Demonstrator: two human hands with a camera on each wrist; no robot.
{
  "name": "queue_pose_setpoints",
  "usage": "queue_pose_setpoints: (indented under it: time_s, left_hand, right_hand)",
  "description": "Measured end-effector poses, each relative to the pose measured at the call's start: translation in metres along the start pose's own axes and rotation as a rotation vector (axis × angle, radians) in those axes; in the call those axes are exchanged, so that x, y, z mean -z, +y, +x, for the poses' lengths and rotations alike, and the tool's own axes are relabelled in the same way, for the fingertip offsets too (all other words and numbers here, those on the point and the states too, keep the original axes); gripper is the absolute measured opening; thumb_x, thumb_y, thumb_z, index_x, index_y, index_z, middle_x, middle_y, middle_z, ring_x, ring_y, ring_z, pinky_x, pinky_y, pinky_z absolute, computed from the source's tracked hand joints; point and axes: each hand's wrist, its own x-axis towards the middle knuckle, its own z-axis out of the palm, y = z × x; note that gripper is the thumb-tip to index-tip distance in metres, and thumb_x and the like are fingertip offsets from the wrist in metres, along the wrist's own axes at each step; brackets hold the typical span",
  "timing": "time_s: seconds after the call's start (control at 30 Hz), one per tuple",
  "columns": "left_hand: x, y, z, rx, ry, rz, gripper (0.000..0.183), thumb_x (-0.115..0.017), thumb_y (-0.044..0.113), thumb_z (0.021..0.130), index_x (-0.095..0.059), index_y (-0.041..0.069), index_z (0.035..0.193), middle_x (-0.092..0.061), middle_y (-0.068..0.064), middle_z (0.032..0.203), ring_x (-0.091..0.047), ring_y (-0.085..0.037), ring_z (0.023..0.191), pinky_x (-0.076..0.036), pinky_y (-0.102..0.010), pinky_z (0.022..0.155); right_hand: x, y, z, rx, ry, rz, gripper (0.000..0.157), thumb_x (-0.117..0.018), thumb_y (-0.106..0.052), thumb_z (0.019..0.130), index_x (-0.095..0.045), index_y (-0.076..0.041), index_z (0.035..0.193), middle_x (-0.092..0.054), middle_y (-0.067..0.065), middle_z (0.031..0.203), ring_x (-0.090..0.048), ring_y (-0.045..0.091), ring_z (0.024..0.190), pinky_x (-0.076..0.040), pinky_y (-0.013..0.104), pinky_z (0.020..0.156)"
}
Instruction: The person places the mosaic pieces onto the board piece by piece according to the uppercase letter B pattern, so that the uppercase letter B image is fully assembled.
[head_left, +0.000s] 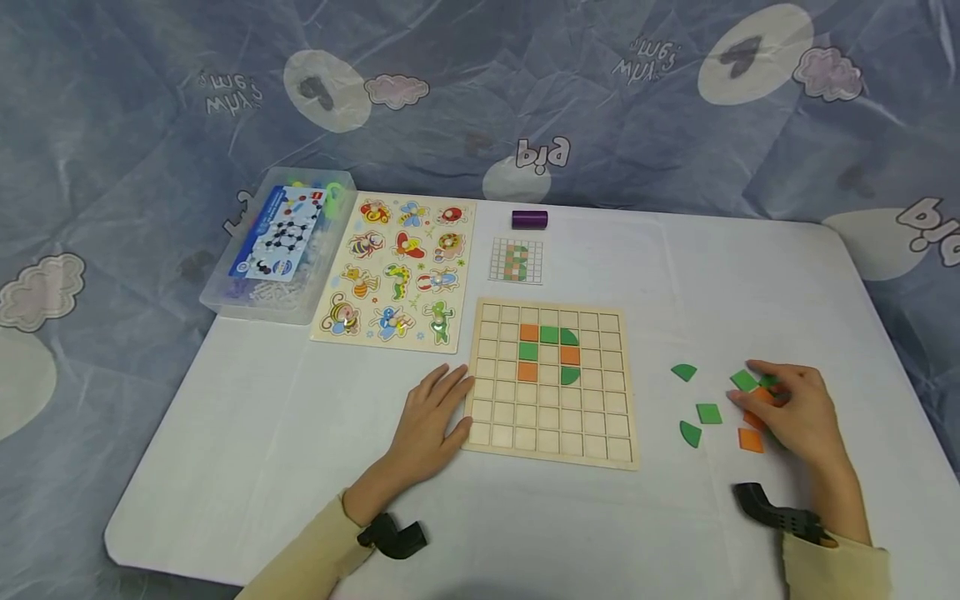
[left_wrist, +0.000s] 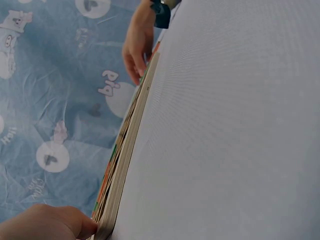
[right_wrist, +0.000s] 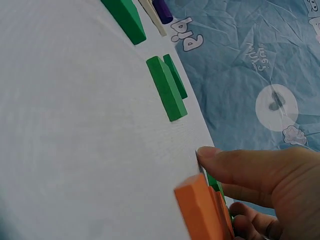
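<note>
Tan sleeves (head_left: 836, 571) nearest; the left hand (head_left: 431, 421) rests with fingers extended against the grid board (head_left: 524, 437), the right hand (head_left: 806, 408) bends over loose tiles (head_left: 751, 440).
Whether it pinches the green square (head_left: 745, 381) I cannot tell; crowded neighbours could get dragged along; a left-hand shove could skew the board; that lies mid-surface (head_left: 262, 433), pale, wooden, orange and green pieces (head_left: 528, 332) filling some upper cells.

My right hand (right_wrist: 272, 175) is just beside an orange block (right_wrist: 196, 202); green blocks (right_wrist: 166, 89) lie farther along the white table (right_wrist: 75, 125), patterned blue cloth (right_wrist: 235, 85) beyond.
</note>
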Motion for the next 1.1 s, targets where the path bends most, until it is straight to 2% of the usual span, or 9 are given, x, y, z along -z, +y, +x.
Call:
queue_pose_setpoints:
  time_s: [0.17, 0.6, 0.8, 0.87, 0.93, 1.03, 1.1]
  left_hand:
    - [0.001, 0.0, 0.0, -0.003, 0.005, -0.001, 0.05, -0.058, 0.021, 0.091, -0.053, 0.007, 0.139, -0.046, -0.01, 0.15, -0.034, -0.033, 0.142, -0.034, -0.055, 0.105]
    - [0.002, 0.0, 0.0, 0.0, 0.003, 0.006, 0.05, -0.058, 0.021, 0.092, -0.053, 0.007, 0.14, -0.046, -0.01, 0.15, -0.034, -0.033, 0.142, -0.034, -0.055, 0.104]
    - [0.002, -0.001, 0.0, 0.006, -0.006, 0.008, 0.05, -0.058, 0.021, 0.092, -0.052, 0.008, 0.14, -0.046, -0.01, 0.15, -0.033, -0.033, 0.142, -0.034, -0.054, 0.105]
    - [0.001, -0.001, 0.0, 0.007, -0.007, 0.004, 0.051, -0.058, 0.021, 0.092, -0.052, 0.008, 0.14, -0.045, -0.01, 0.15, -0.033, -0.032, 0.142, -0.034, -0.055, 0.105]
    - [0.001, -0.001, 0.0, 0.009, -0.009, 0.003, 0.051, -0.058, 0.021, 0.092, -0.052, 0.008, 0.14, -0.045, -0.01, 0.151, -0.033, -0.032, 0.142, -0.034, -0.055, 0.105]
    - [0.0, -0.001, 0.0, 0.012, -0.012, 0.001, 0.051, -0.058, 0.021, 0.092, -0.052, 0.008, 0.141, -0.045, -0.01, 0.151, -0.033, -0.032, 0.142, -0.034, -0.055, 0.106]
    - [0.0, 0.0, 0.0, 0.013, -0.015, -0.001, 0.051, -0.058, 0.021, 0.092, -0.052, 0.009, 0.141, -0.045, -0.01, 0.151, -0.033, -0.032, 0.142, -0.034, -0.055, 0.106]
  right_hand:
    - [-0.002, -0.001, 0.0, -0.011, -0.001, -0.01, 0.05, -0.075, -0.018, 0.085, -0.059, 0.006, 0.126, -0.043, 0.032, 0.118, -0.041, 0.03, 0.089, -0.027, 0.028, 0.069]
    - [-0.007, -0.004, 0.001, -0.053, 0.059, -0.018, 0.034, -0.071, -0.009, 0.085, -0.063, 0.008, 0.114, -0.046, 0.027, 0.11, -0.042, 0.029, 0.087, -0.027, 0.03, 0.07]
    - [-0.008, -0.007, 0.002, -0.075, 0.086, -0.021, 0.031, -0.071, -0.007, 0.085, -0.065, 0.008, 0.112, -0.049, 0.026, 0.109, -0.045, 0.028, 0.086, -0.028, 0.028, 0.068]
    - [-0.006, -0.009, 0.001, -0.071, 0.106, -0.02, 0.032, -0.071, -0.007, 0.085, -0.065, 0.008, 0.111, -0.052, 0.026, 0.107, -0.046, 0.023, 0.083, -0.029, 0.026, 0.066]
    - [-0.003, -0.013, 0.0, -0.064, 0.132, -0.01, 0.032, -0.072, -0.007, 0.084, -0.066, 0.007, 0.112, -0.055, 0.025, 0.104, -0.046, 0.011, 0.08, -0.031, 0.024, 0.064]
    - [0.002, -0.021, -0.001, -0.041, 0.164, 0.016, 0.032, -0.073, -0.007, 0.083, -0.067, 0.005, 0.112, -0.058, 0.021, 0.098, -0.04, -0.009, 0.073, -0.032, 0.017, 0.061]
    - [0.003, -0.028, -0.001, -0.019, 0.167, 0.046, 0.032, -0.073, -0.007, 0.083, -0.067, 0.004, 0.112, -0.058, 0.017, 0.095, -0.036, -0.018, 0.069, -0.033, 0.011, 0.059]
